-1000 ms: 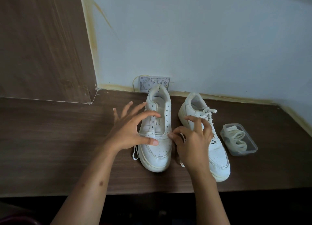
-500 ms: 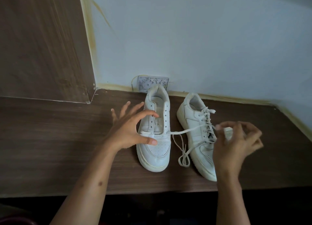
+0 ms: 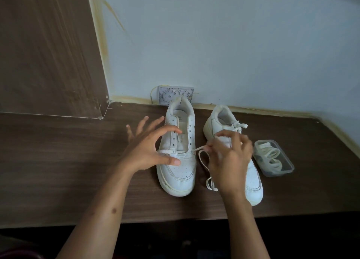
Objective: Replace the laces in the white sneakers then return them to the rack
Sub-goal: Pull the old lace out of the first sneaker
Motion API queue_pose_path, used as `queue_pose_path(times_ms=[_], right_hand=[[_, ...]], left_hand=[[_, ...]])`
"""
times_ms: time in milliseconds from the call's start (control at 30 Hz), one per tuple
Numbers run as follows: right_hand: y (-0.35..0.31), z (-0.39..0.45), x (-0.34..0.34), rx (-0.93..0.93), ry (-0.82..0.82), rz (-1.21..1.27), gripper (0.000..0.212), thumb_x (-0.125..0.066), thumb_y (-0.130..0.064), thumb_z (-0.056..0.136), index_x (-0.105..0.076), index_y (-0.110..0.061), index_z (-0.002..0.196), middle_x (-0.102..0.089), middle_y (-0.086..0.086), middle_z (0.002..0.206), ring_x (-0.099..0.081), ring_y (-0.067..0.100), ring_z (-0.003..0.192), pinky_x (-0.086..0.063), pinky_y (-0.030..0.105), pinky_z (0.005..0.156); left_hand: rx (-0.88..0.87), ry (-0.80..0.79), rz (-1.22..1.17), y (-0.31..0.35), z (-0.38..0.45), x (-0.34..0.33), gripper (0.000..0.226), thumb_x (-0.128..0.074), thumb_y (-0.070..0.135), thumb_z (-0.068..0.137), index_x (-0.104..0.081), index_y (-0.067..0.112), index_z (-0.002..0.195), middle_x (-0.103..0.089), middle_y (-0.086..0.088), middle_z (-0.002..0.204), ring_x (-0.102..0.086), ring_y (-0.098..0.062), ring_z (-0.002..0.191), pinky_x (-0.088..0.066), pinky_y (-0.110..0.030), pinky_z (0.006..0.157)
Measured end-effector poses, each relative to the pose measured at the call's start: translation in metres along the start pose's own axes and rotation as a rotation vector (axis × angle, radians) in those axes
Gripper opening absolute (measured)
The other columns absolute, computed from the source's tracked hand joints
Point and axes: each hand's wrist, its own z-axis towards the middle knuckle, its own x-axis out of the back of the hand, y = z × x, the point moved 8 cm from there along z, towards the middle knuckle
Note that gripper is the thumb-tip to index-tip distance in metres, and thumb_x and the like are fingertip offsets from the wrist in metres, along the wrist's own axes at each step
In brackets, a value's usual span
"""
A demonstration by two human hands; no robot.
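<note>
On table [image 3: 58, 171] — unlaced sneaker [image 3: 178, 161] | left hand [image 3: 148, 151] steadies it | right hand [image 3: 228, 161] pinches lace [image 3: 202, 162]

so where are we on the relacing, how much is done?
Early. Done: the left sneaker has nearly all its eyelets bare. In hand: the left hand steadies it while the right hand pinches the lace running through its lowest eyelets. Left: the right sneaker is still laced and tied, more laces sit in the clear container, and both shoes remain on the table; no rack in view.
</note>
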Motion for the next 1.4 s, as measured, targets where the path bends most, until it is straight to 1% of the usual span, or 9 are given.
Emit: queue_pose_path(times_ms=[133, 200, 333, 467, 600, 800, 933, 1100, 1400], right_hand=[[0.045, -0.004, 0.048, -0.290, 0.319, 0.014, 0.009, -0.068, -0.006, 0.083, -0.071, -0.014, 0.083, -0.057, 0.007, 0.110, -0.042, 0.037, 0.107, -0.025, 0.031, 0.084], [0.051, -0.007, 0.055, -0.365, 0.362, 0.004, 0.005, -0.068, -0.007, 0.085, -0.069, -0.012, 0.084, -0.056, 0.011, 0.110, -0.041, 0.039, 0.108, -0.023, 0.029, 0.084], [0.043, -0.003, 0.040, -0.343, 0.230, 0.063, 0.013, -0.073, -0.018, 0.086, -0.069, -0.016, 0.098, -0.052, 0.010, 0.121, -0.037, 0.033, 0.115, -0.027, 0.029, 0.087], [0.005, 0.001, 0.009, -0.086, 0.005, 0.088, 0.014, -0.078, -0.027, 0.081, -0.074, -0.024, 0.094, -0.056, 0.005, 0.121, -0.038, 0.030, 0.116, -0.021, 0.015, 0.095], [-0.016, -0.010, -0.030, 0.017, -0.237, 0.097, 0.011, -0.077, -0.030, 0.082, -0.073, -0.022, 0.087, -0.063, -0.007, 0.099, -0.044, 0.016, 0.100, -0.041, 0.033, 0.085], [0.003, 0.001, -0.006, -0.071, -0.091, 0.122, 0.018, -0.078, -0.009, 0.078, -0.063, -0.018, 0.073, -0.058, -0.010, 0.077, -0.052, 0.020, 0.085, -0.037, 0.034, 0.080], [0.036, 0.000, 0.024, -0.241, 0.057, 0.137, 0.016, -0.075, -0.007, 0.082, -0.062, -0.014, 0.077, -0.057, -0.010, 0.076, -0.044, 0.012, 0.088, -0.046, 0.052, 0.084], [0.018, -0.003, 0.012, -0.201, -0.006, 0.118, 0.015, -0.074, -0.019, 0.085, -0.063, -0.014, 0.094, -0.061, -0.004, 0.090, -0.050, 0.021, 0.095, -0.029, 0.029, 0.091], [-0.017, -0.003, -0.020, 0.024, -0.206, 0.101, 0.039, -0.080, -0.019, 0.078, -0.067, -0.023, 0.114, -0.060, -0.006, 0.110, -0.050, 0.018, 0.106, -0.033, 0.029, 0.094]], left_hand=[[0.003, -0.003, 0.006, 0.000, 0.000, 0.000, 0.077, -0.079, 0.070, 0.051, -0.040, 0.068, 0.118, -0.011, 0.019, 0.160, 0.013, -0.016, 0.148, 0.017, -0.063, 0.111], [0.000, -0.005, 0.007, 0.001, -0.001, 0.000, 0.076, -0.079, 0.069, 0.052, -0.041, 0.067, 0.118, -0.011, 0.019, 0.160, 0.013, -0.016, 0.148, 0.017, -0.063, 0.111], [-0.002, -0.006, -0.002, 0.001, -0.001, -0.001, 0.077, -0.080, 0.067, 0.053, -0.041, 0.067, 0.118, -0.010, 0.019, 0.160, 0.014, -0.016, 0.148, 0.019, -0.062, 0.111], [-0.003, -0.007, 0.000, 0.002, 0.000, -0.002, 0.077, -0.081, 0.066, 0.054, -0.040, 0.067, 0.119, -0.011, 0.019, 0.160, 0.014, -0.015, 0.148, 0.019, -0.062, 0.111], [0.001, -0.005, 0.005, 0.001, 0.000, -0.001, 0.077, -0.081, 0.066, 0.054, -0.040, 0.066, 0.119, -0.011, 0.020, 0.160, 0.013, -0.015, 0.148, 0.017, -0.063, 0.112], [0.012, -0.009, 0.001, 0.001, -0.001, 0.000, 0.076, -0.080, 0.067, 0.053, -0.039, 0.069, 0.117, -0.012, 0.019, 0.160, 0.013, -0.016, 0.148, 0.018, -0.062, 0.112], [0.009, -0.006, 0.007, 0.001, 0.000, -0.002, 0.077, -0.080, 0.067, 0.054, -0.039, 0.067, 0.119, -0.012, 0.018, 0.160, 0.013, -0.015, 0.148, 0.018, -0.062, 0.112], [0.009, -0.009, 0.001, 0.002, 0.001, -0.004, 0.076, -0.081, 0.065, 0.055, -0.039, 0.065, 0.119, -0.012, 0.019, 0.160, 0.013, -0.015, 0.148, 0.018, -0.062, 0.111], [-0.002, -0.051, 0.026, 0.006, 0.000, -0.015, 0.089, -0.070, 0.079, 0.051, -0.028, 0.062, 0.127, -0.001, 0.015, 0.162, 0.015, -0.015, 0.148, 0.015, -0.063, 0.112]])
